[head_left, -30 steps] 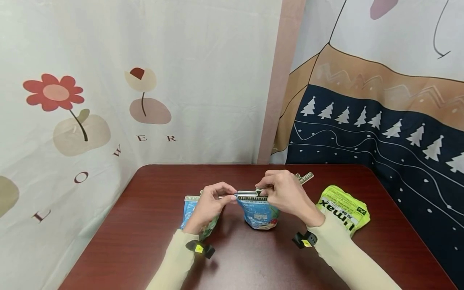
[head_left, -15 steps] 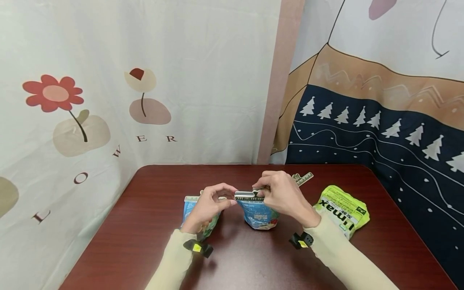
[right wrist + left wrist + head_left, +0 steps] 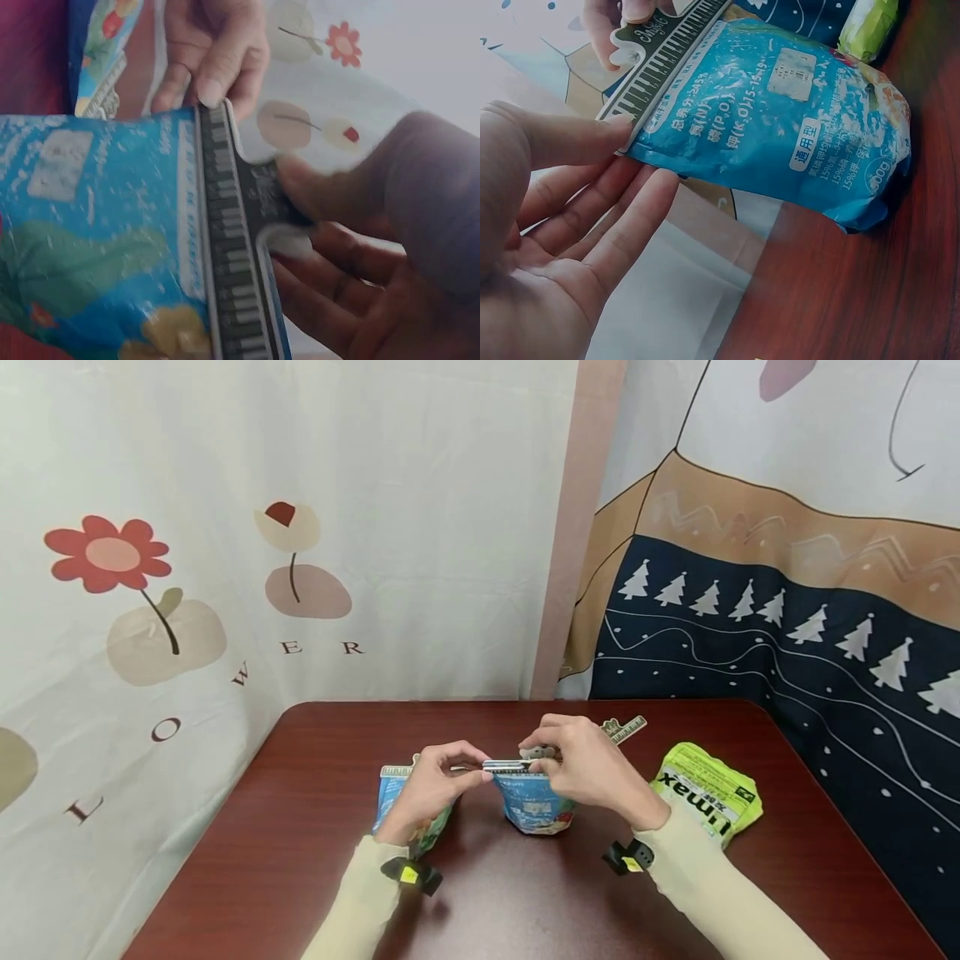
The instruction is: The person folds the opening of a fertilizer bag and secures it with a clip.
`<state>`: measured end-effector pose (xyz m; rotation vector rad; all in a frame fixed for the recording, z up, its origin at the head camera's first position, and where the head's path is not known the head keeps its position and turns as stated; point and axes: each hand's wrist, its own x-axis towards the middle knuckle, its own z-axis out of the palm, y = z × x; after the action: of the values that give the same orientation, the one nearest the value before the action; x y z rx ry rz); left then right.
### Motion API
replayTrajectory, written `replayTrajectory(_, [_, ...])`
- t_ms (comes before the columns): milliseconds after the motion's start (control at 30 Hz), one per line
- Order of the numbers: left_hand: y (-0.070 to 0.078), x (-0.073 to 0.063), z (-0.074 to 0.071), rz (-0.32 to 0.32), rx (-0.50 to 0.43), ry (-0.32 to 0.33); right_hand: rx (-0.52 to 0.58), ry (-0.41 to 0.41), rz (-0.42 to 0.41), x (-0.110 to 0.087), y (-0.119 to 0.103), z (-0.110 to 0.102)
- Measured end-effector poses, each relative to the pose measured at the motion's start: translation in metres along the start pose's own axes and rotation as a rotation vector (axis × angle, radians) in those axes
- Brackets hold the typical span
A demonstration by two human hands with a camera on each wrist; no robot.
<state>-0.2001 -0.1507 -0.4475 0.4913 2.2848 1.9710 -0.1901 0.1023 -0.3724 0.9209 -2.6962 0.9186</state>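
An upright blue fertilizer bag (image 3: 532,806) stands mid-table, with Chinese print on its front. Along its top edge sits a black clip (image 3: 660,64) with a piano-key pattern. My right hand (image 3: 581,760) pinches the clip's handle between thumb and fingers, as the right wrist view shows. At the other end, my left hand (image 3: 435,781) has its thumb on the clip's tip and its fingers behind the bag's corner. Partly hidden behind the left hand is a second blue bag (image 3: 389,789), topped by a pale piano-key clip (image 3: 393,771).
Behind the right hand, another piano-key clip (image 3: 630,727) lies on the brown table (image 3: 300,877). A yellow-green bag (image 3: 708,789) marked "Limax" lies at the right, beside the right forearm. Printed curtains (image 3: 420,527) hang beyond the table's far edge.
The clip on the middle bag has tipped so that less of its piano-key face shows in the head view. Both hands stay at nearly the same places, and the bags have not moved.
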Motion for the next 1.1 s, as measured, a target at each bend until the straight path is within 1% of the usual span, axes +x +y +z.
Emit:
replayTrajectory(100, [0.000, 0.000, 0.000, 0.002, 0.017, 0.010, 0.052, -0.073, -0.003, 0.000, 0.007, -0.007])
replayTrajectory(200, [0.000, -0.001, 0.000, 0.000, 0.025, 0.019, 0.100, -0.112, 0.002, -0.001, 0.017, -0.015])
replayTrajectory(333, [-0.002, -0.002, 0.001, 0.010, 0.032, 0.023, 0.177, -0.101, 0.080, -0.007, 0.035, -0.022])
replayTrajectory(467, [-0.004, -0.003, 0.002, 0.021, 0.020, 0.024, 0.266, -0.097, 0.156, -0.019, 0.054, -0.026])
replayTrajectory(533, [-0.005, -0.004, 0.003, 0.028, 0.014, 0.029, 0.305, -0.110, 0.169, -0.025, 0.062, -0.027])
replayTrajectory(667, [-0.006, -0.005, 0.003, 0.048, 0.015, 0.047, 0.359, -0.141, 0.144, -0.037, 0.074, -0.024])
replayTrajectory(767, [-0.006, -0.005, 0.003, 0.049, 0.019, 0.057, 0.393, -0.148, 0.147, -0.045, 0.080, -0.019])
replayTrajectory(900, [-0.008, -0.006, 0.005, 0.047, 0.030, 0.076, 0.457, -0.106, 0.207, -0.051, 0.086, -0.008])
replayTrajectory(1100, [-0.011, -0.006, 0.011, 0.079, 0.040, 0.116, 0.514, 0.013, 0.275, -0.057, 0.090, 0.007])
